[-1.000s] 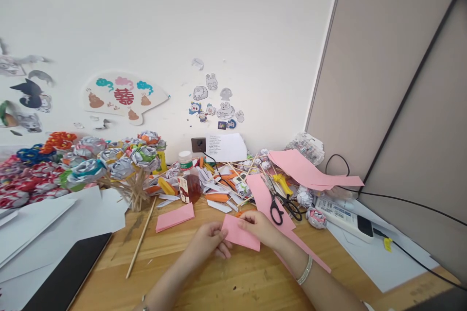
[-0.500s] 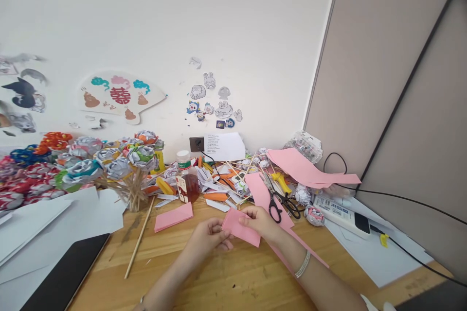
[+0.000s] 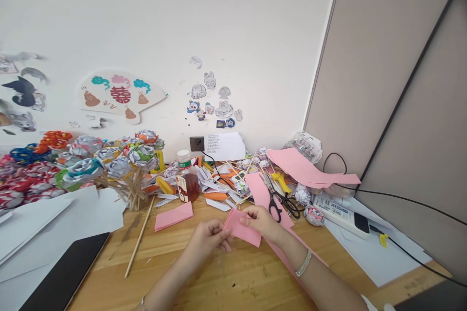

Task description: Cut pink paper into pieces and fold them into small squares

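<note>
Lower centre of frame: left hand (image 3: 208, 236) and right hand (image 3: 260, 220), fingers pinched shut on folded pink paper (image 3: 243, 229), raised just off table (image 3: 219, 277) for creasing. Scissors (image 3: 279, 206) just right; second pink piece (image 3: 174, 216) left.

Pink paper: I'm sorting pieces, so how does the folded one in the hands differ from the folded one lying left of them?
The held pink piece is gripped by the left hand and right hand; the loose pink piece lies flat on the wooden table, untouched. The held pink piece tilts down to the right, while the loose pink piece tilts up to the right. Both are the same pink and roughly rectangular.
</note>
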{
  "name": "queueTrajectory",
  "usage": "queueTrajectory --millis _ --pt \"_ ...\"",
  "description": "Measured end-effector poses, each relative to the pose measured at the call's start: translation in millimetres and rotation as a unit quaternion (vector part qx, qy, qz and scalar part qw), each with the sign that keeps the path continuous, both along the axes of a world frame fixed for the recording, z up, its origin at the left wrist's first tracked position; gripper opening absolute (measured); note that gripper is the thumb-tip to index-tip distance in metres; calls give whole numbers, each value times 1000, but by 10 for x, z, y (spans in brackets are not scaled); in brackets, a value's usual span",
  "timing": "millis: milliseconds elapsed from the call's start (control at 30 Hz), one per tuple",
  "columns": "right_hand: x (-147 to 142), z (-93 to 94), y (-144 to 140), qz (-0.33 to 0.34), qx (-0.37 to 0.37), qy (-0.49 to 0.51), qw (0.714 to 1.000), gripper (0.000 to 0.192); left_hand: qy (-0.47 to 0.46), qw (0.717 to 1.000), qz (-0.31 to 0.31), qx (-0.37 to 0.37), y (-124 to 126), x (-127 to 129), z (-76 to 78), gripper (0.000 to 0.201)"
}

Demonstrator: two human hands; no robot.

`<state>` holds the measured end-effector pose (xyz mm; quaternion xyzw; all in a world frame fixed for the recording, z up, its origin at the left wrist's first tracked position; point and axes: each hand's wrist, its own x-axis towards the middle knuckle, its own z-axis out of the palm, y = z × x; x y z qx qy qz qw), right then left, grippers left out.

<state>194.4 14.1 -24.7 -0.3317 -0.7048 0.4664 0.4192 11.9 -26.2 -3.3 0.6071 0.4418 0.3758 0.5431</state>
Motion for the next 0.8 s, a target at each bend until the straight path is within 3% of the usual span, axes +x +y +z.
queueTrajectory --millis 300,433,567,800 --pt "-24 -49 4 -8 -4 -57 998 24 67 996 -48 -30 -100 12 33 32" --pt "-65 -63 -41 13 1 -74 997 19 107 993 -30 44 -89 14 35 29" --pt "-112 -78 -90 45 -7 -96 994 15 189 972 12 136 -77 32 29 28" --pt "-142 -45 -105 28 24 -120 992 20 234 954 53 182 -66 40 -38 28"
